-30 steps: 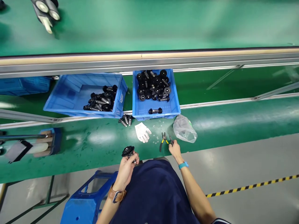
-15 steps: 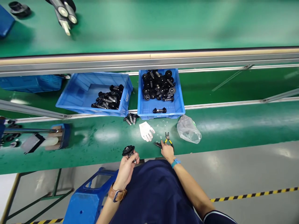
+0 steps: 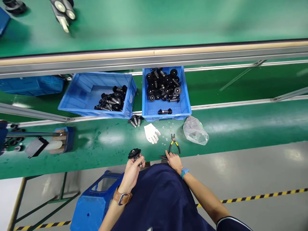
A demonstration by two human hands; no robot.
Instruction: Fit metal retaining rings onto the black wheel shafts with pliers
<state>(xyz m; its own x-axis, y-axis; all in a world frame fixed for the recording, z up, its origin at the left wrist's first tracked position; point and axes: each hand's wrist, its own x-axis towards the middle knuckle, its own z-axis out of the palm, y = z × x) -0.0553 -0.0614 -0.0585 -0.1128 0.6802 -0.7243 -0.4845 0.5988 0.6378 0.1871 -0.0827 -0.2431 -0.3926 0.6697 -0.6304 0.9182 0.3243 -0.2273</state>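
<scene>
My left hand [image 3: 133,169] holds a black-disced part [image 3: 133,153]; my right hand [image 3: 174,161] has a dark tool [image 3: 163,157].

On my feed, the left thumb and fingers close around the part's shaft, its wide disc uppermost, over the front edge of the green bench [image 3: 235,128]; the right fingers curl over the tool, index stretched out, two thin prongs pointing left, though I cannot see its handles; just beyond that hand lie yellow-and-black pliers [image 3: 173,138], with small pale rings [image 3: 166,139] and a white glove [image 3: 151,133] to their left and a clear plastic bag [image 3: 196,131] to their right.
</scene>
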